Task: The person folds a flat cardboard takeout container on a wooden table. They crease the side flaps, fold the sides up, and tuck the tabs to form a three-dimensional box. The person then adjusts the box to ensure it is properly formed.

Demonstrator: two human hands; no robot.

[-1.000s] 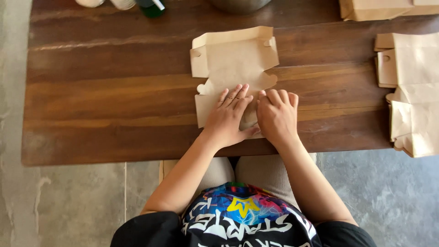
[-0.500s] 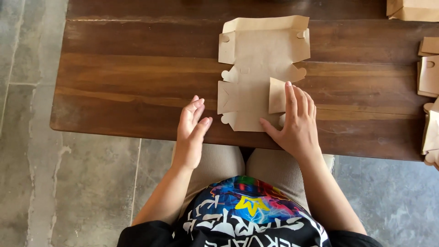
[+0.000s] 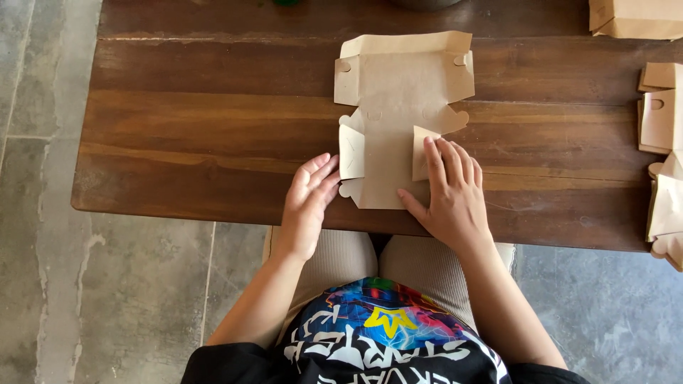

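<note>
Flat brown cardboard box blank (image 3: pixel 395 107) lies mid-bench (image 3: pixel 213 142). Right hand (image 3: pixel 449 192), fingers spread flat, presses the blank's folded side flap at 3 o'clock. Left hand (image 3: pixel 307 203), open and holding nothing, touches the flap at 9 o'clock. More blanks (image 3: pixel 662 121) stacked far at 3 o'clock.

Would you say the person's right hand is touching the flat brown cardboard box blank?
Touching. The head view shows the right hand lying flat on the cardboard box blank, fingers pressing its folded right flap.

Left hand (image 3: pixel 307 203) and right hand (image 3: pixel 448 192) lie flat, fingers extended.
</note>
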